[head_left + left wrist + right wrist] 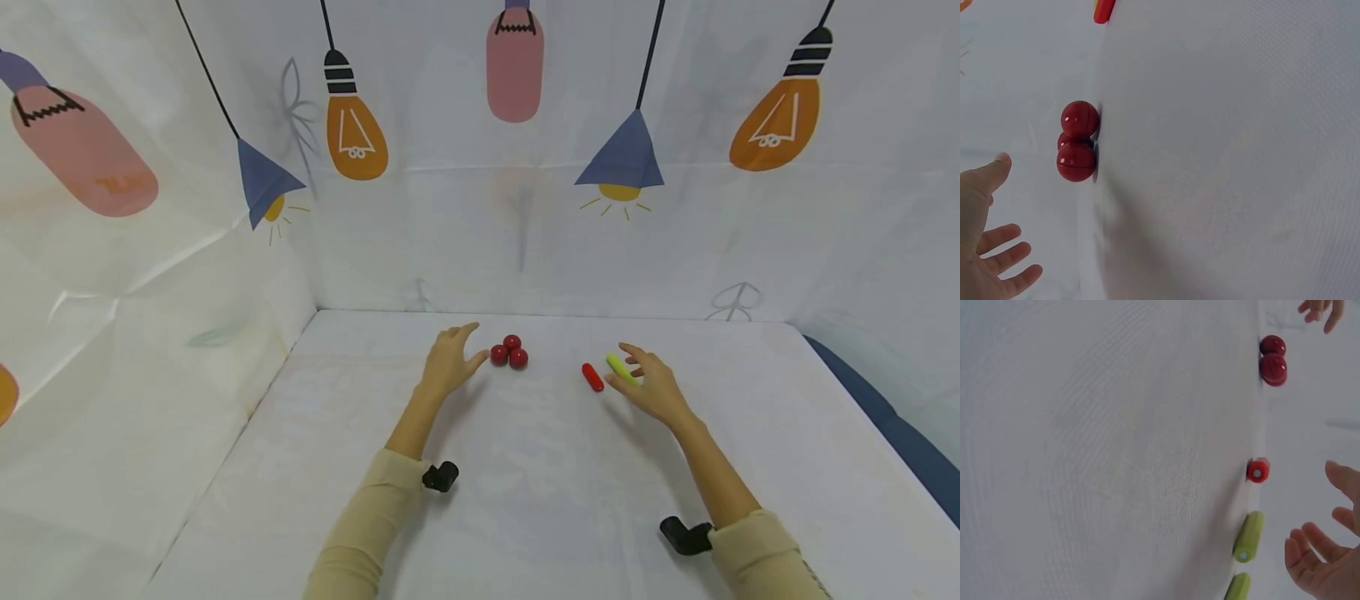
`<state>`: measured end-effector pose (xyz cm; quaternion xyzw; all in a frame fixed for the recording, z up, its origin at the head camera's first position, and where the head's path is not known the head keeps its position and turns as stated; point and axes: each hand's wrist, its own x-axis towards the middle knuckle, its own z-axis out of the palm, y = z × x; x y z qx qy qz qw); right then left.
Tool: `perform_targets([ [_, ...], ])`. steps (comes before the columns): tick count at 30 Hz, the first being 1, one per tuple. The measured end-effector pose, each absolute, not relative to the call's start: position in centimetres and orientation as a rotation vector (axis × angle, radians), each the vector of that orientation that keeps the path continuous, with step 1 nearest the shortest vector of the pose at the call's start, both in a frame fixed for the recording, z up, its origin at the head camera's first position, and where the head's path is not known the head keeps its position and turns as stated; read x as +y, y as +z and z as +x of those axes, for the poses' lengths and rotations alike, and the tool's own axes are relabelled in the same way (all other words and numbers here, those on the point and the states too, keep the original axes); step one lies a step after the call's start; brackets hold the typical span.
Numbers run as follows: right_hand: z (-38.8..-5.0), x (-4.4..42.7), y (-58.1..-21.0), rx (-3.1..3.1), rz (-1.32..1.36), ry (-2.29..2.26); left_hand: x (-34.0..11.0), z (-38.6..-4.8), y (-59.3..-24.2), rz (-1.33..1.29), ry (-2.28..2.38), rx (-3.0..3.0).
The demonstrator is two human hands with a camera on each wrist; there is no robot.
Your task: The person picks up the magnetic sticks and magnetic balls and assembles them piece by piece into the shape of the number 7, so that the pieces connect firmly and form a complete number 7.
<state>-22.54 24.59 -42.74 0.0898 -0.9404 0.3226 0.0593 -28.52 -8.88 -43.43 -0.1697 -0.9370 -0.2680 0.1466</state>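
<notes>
Three shiny dark red balls (518,358) sit clustered together on the white table. My left hand (447,360) hovers just left of them, thumb and fingers spread, holding nothing. In the left wrist view the balls (1077,162) stand apart from the thumb. To the right lies a short red cylinder (592,377) with rounded ends, beside a yellow-green one (618,365). Above the yellow-green piece is my right hand (654,387), its fingers loosely bent and apart, gripping nothing. A second yellow-green cylinder (1239,588) shows in the right wrist view; in the head view the right hand hides it.
The white table (525,500) meets a white sheet (450,242) printed with lamps at the back and left. Dark blue material (885,417) runs past the right edge. Small black devices (441,477) are worn near both wrists.
</notes>
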Motion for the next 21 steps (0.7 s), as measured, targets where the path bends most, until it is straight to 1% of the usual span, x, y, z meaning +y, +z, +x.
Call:
perform_targets([
  [7, -23.3, 24.3, -43.5, -2.836, 0.275, 0.994, -7.9, -28.9, -44.2, -0.482, -0.824, -2.728],
  [21, -24.0, 23.5, -44.5, -2.818, 0.331, 1.054, -6.6, -30.0, -44.5, -0.464, -0.853, -2.831],
])
